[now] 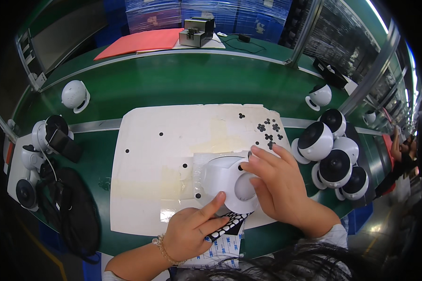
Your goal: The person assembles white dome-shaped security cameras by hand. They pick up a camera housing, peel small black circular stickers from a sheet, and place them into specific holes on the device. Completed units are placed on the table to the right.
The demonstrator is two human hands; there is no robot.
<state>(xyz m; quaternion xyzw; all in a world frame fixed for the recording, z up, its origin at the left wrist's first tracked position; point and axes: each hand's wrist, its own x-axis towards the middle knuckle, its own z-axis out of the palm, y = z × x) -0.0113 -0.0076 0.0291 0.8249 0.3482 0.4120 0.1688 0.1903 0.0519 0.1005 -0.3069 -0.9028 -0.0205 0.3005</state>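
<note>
A white rounded device (239,189) with a ring-shaped base lies tipped over on a clear plastic bag (199,171) in front of me. My left hand (190,229) presses its index finger against the base and grips a black strip with white round spots (229,225) under its other fingers. My right hand (283,185) is over the far right side of the device, fingers spread. One fingertip touches a small black round pad (240,167) at the base's rim. Whether the pad is stuck there or on the finger, I cannot tell.
A pale board (145,187) carries loose round pads and small black clusters (268,137). Several white-and-black devices (335,166) crowd the right side; more, with a black bag (77,206), stand left. Printed backing paper (220,253) lies near me. A metal box (197,33) stands far back.
</note>
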